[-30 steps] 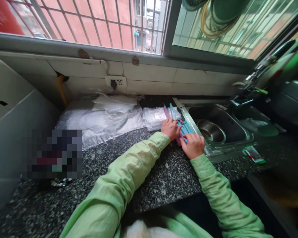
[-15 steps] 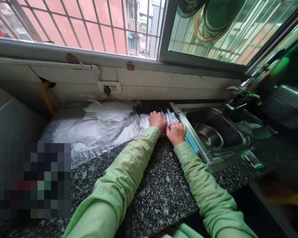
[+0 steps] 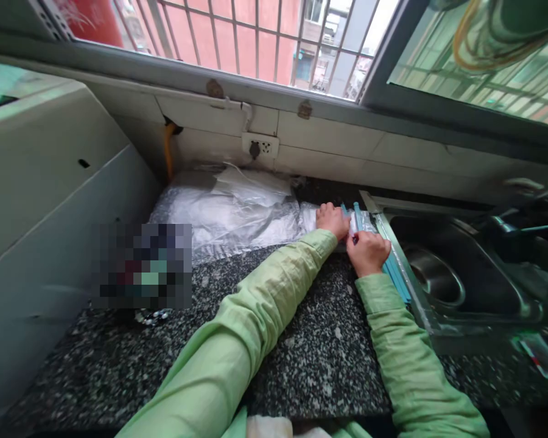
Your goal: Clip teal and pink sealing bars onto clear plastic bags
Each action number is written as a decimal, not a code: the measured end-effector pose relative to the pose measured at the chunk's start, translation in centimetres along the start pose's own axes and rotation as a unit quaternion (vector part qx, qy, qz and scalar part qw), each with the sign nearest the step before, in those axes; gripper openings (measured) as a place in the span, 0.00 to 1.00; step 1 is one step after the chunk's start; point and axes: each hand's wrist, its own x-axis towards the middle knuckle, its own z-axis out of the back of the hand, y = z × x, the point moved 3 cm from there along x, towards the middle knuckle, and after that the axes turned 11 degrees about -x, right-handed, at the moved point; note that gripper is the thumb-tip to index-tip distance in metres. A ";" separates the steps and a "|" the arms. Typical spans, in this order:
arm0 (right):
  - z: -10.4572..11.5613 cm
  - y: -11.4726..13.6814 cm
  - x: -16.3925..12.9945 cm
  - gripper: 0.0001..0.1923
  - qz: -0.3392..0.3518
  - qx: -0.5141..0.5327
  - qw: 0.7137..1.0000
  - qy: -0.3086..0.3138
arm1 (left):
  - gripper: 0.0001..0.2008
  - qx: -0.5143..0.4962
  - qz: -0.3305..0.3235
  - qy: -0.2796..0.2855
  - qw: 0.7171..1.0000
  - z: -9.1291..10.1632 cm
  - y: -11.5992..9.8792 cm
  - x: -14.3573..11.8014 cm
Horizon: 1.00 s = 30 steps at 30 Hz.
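Both my hands work close together at the right end of clear plastic sheeting (image 3: 237, 219) spread over the counter. My left hand (image 3: 333, 220) is closed, knuckles up, on the crumpled plastic there. Just right of it and slightly nearer, my right hand (image 3: 368, 250) has its fingers curled in a pinch; what they hold is mostly hidden. A small pinkish bit shows between the hands. Past the fingers a light-blue plastic strip (image 3: 358, 216) sticks up. Several more blue strips (image 3: 396, 280) lie beside my right wrist, along the sink's edge.
The speckled stone counter (image 3: 319, 340) runs below a barred window. A steel sink (image 3: 497, 292) with a metal bowl (image 3: 433, 277) is at right, a small packet (image 3: 541, 356) in front of it. A wall socket (image 3: 260, 146) is behind; a grey-white panel (image 3: 50, 201) stands left.
The view has swung left, so the counter, hands and sink appear further right. My hands stay together at the same end of the plastic, with the fingers slightly shifted.
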 end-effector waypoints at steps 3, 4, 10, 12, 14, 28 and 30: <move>0.1 0.0 -0.1 0.15 0.009 0.007 1.000 -0.010 | 0.20 -0.001 0.003 -0.005 1.000 0.2 0.0 -0.2; 0.1 0.0 -0.1 0.15 0.009 0.008 1.000 -0.010 | 0.21 -0.001 0.002 -0.006 1.000 0.3 0.0 -0.2; 0.9 0.3 -0.4 0.15 0.018 0.000 0.997 -0.076 | 0.21 -0.005 0.003 -0.011 1.000 0.8 0.0 -0.7; 1.3 0.5 -0.4 0.15 0.022 -0.007 0.995 -0.092 | 0.21 -0.004 0.007 -0.016 1.000 1.0 0.0 -1.0; 1.7 0.7 -0.5 0.14 0.026 -0.012 0.994 -0.103 | 0.21 -0.001 0.011 -0.020 1.000 1.4 0.0 -1.5; 6.0 4.2 -2.4 0.12 0.078 0.047 0.995 -0.048 | 0.24 0.045 0.071 -0.040 0.996 6.2 2.6 -6.4; 6.9 5.0 -2.9 0.11 0.095 0.056 0.992 -0.057 | 0.24 0.051 0.081 -0.042 0.995 7.1 3.2 -7.3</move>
